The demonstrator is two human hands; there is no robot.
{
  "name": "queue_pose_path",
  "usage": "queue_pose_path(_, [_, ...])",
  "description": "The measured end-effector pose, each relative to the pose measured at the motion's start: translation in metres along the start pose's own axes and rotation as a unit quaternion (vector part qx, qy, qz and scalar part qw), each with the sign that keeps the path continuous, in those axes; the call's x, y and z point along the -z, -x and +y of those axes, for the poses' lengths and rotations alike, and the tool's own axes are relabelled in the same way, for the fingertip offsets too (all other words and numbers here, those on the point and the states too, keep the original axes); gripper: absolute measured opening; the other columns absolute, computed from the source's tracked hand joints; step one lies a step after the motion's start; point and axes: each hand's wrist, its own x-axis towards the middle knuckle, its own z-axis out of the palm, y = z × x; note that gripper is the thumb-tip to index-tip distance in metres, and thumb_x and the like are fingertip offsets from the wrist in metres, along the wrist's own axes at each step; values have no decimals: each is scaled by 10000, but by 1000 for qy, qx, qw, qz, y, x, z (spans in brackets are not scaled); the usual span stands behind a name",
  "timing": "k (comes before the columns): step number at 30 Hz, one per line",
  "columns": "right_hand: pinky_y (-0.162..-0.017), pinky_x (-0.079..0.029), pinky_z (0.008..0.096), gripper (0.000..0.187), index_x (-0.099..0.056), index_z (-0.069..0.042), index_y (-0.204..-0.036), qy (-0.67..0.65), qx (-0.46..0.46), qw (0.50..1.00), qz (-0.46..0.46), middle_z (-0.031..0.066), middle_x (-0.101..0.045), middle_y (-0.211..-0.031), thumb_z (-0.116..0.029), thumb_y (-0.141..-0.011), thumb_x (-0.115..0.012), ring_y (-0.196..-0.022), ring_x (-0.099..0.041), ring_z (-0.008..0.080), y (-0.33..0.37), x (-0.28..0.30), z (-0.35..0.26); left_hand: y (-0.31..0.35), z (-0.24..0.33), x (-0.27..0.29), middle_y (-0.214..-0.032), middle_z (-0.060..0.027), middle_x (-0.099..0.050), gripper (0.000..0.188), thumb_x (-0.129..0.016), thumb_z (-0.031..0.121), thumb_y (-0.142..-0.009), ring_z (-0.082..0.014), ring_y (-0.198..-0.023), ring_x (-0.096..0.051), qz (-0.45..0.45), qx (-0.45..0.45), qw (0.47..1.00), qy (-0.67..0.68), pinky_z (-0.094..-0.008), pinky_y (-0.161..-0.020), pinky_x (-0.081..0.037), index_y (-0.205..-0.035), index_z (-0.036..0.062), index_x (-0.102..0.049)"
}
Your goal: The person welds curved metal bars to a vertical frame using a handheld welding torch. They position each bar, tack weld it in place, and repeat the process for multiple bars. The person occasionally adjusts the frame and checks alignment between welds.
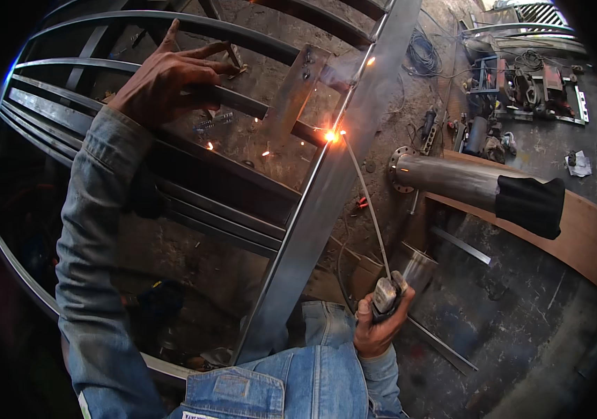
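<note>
In my right hand [380, 322] is a welding electrode holder [386, 295], gripped with the fingers wrapped round it. A long thin electrode [368, 202] runs up from it to a bright arc [331, 135] on the edge of a wide steel beam [326, 202]. Sparks and smoke come off that spot, where a bar meets the beam beside a rusty steel plate [297, 91]. My left hand [169, 77] is over the frame's bars at the upper left, fingers spread and the index finger pointing up at a curved bar [236, 39]. Nothing shows in its grasp.
A flanged steel pipe [452, 180] with a black cloth [530, 207] over its end lies to the right on a brown board [585, 244]. Coiled cable [424, 54], tools and a metal rack [494, 80] sit at the upper right. Loose metal strips [460, 244] lie on the floor.
</note>
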Motion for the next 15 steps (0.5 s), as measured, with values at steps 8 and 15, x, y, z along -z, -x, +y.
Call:
queue_pose_path(8, [-759,-535,370,715,-475,17,-1251,14,-4,1000,-16,138,-618,-997,-547,-901,-742,-871,-649,232,-5,-2,-2,2,-4,0,-1292,-85,-708,210,-826,149,-793,-325,-1377,-535,-17,-6,1000,24,-693,-1231,-71,-974,110,-727])
queue_pose_path(15, [-765,-538,365,729,-471,10,-1251,23,-18,999,-25,141,-629,-992,-561,-892,-747,-881,-659,237,-6,-1,-4,0,-3,-1,-1253,-22,-726,191,-828,209,-810,-264,-1388,-526,-16,10,999,27,-739,-1211,-56,-960,145,-728])
